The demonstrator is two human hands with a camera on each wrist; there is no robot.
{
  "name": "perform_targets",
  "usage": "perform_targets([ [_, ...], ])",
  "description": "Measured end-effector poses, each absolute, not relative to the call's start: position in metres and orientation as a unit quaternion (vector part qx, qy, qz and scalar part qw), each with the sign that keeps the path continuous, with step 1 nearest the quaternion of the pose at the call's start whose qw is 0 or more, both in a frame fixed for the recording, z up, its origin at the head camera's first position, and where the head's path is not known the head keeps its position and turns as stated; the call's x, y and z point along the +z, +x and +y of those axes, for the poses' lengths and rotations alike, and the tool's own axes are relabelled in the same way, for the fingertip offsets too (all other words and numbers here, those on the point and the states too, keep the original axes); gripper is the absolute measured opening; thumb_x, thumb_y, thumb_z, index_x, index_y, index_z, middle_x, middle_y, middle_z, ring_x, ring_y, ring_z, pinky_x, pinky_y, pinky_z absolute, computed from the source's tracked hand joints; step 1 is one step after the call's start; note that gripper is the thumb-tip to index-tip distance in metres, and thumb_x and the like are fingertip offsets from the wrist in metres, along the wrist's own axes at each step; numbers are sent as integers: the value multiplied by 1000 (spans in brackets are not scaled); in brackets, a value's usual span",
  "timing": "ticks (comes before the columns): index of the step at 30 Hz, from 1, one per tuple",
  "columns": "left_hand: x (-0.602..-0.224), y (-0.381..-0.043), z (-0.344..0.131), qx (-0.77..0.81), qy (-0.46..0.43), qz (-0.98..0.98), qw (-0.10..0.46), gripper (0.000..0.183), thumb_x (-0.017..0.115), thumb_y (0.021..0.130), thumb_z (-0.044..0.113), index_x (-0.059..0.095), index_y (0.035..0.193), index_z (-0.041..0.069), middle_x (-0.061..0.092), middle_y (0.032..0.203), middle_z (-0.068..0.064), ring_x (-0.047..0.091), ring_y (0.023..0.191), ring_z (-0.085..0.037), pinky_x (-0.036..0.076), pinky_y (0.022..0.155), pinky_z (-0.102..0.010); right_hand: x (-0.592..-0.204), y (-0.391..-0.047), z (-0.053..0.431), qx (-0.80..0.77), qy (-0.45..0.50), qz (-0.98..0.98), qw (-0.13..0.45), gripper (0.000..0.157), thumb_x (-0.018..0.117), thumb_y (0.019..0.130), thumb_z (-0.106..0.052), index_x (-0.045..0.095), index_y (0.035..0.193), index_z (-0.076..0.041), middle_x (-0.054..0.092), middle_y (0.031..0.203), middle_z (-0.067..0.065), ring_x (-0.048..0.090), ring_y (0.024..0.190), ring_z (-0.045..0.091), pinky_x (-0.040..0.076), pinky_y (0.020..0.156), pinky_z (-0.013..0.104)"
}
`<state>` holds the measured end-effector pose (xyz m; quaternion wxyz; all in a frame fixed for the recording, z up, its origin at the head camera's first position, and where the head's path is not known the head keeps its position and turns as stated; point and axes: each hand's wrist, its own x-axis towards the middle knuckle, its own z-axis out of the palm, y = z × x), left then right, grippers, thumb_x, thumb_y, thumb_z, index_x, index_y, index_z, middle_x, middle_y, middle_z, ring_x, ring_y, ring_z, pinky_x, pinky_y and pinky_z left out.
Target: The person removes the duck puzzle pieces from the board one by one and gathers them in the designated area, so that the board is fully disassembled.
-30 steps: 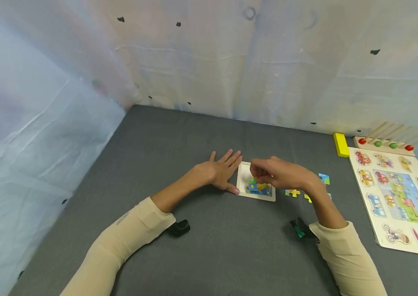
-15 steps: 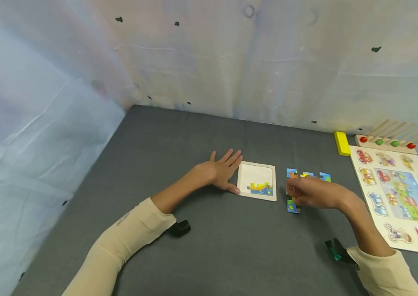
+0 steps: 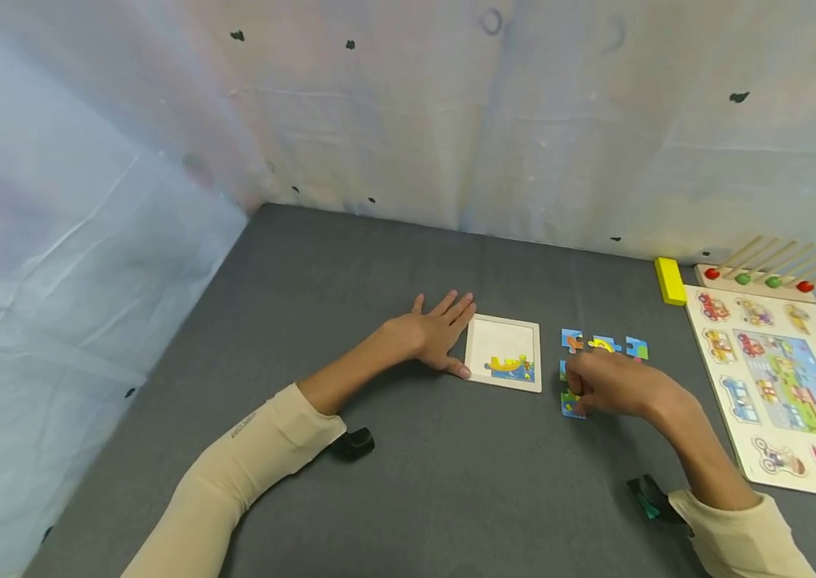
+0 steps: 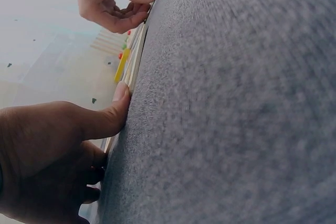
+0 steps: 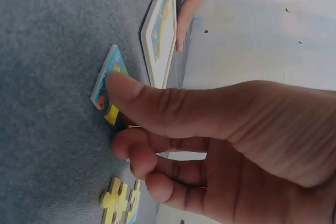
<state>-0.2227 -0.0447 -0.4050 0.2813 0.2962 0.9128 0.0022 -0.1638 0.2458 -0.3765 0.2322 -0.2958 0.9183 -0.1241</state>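
My left hand (image 3: 431,337) lies with fingers spread, its thumb and fingertips at the left edge of a square white puzzle tray (image 3: 501,337). In the tray's lower right part lies a yellow and blue joined section (image 3: 512,369). To the right of the tray, my right hand (image 3: 613,384) pinches a small blue jigsaw piece (image 5: 102,85) with yellow and orange marks. Its thumb lies over the piece in the right wrist view, with the other fingers curled below. Loose jigsaw pieces (image 3: 636,348) surround this hand, some partly hidden under it.
A large wooden picture board (image 3: 732,437) with vehicle shapes lies at the right. Behind it stand a yellow block (image 3: 670,281) and a wooden strip (image 3: 757,283) with red and green balls and slanted sticks. A pale sheet (image 3: 408,120) hangs behind the grey table.
My right hand has moved right from over the tray to the loose pieces, taking a blue piece out with it. Its fingers have drawn in. My left hand has stayed in place.
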Motion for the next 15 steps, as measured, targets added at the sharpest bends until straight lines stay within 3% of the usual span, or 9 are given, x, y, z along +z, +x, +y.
perform_targets([
  [6, -404, -224, -47, 3, 299, 913, 278, 114, 58, 95, 71, -11, 169, 17, -22, 176, 0, -20, 165, -23, -1, 131, -65, -366, -168, 232, -114, -326, 918, 194, 26, 82, 89, -11, 58, 79, -15, 50, 70, -8, 42, 63, 3, 34, 60, 21],
  [10, -403, -224, -47, 7, 297, 913, 280, 115, 59, 95, 70, -11, 169, 17, -22, 176, -1, -21, 164, -24, -2, 130, -67, -361, -174, 213, -110, -367, 911, 153, 11, 78, 92, -8, 68, 95, -10, 65, 85, -3, 50, 69, 3, 43, 63, 22],
  [13, -404, -224, -46, 6, 294, 912, 285, 115, 58, 95, 71, -12, 169, 17, -23, 176, 0, -21, 164, -23, -1, 130, -67, -363, -179, 198, -106, -385, 905, 145, 20, 79, 91, -5, 72, 110, -5, 72, 102, 5, 57, 77, 5, 52, 69, 26],
  [15, -406, -224, -45, 3, 292, 913, 286, 114, 57, 95, 72, -11, 169, 18, -23, 176, 2, -20, 165, -22, 0, 131, -66, -366, -182, 190, -99, -390, 904, 147, 26, 81, 89, -4, 72, 113, -4, 72, 104, 7, 59, 80, 8, 54, 72, 29],
])
